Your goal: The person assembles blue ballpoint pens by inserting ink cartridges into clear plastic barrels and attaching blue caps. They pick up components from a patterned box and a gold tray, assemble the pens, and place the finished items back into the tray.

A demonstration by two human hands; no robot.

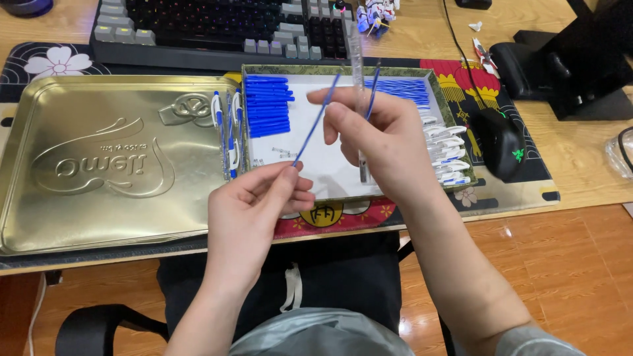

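Nearest, left hand (254, 207) pinched shut on the lower end of a thin blue refill (316, 120), slanted up over the tray. Just beyond, right hand (376, 142) closed around a clear pen barrel (357, 66) held upright, with a second blue refill (373, 92) beside it. Underneath, shallow box (343, 191) with blue caps (267, 105) and white clips (448, 151). To the left, gold tin lid (112, 165). Farthest, keyboard (217, 26) and black mouse (499, 142).
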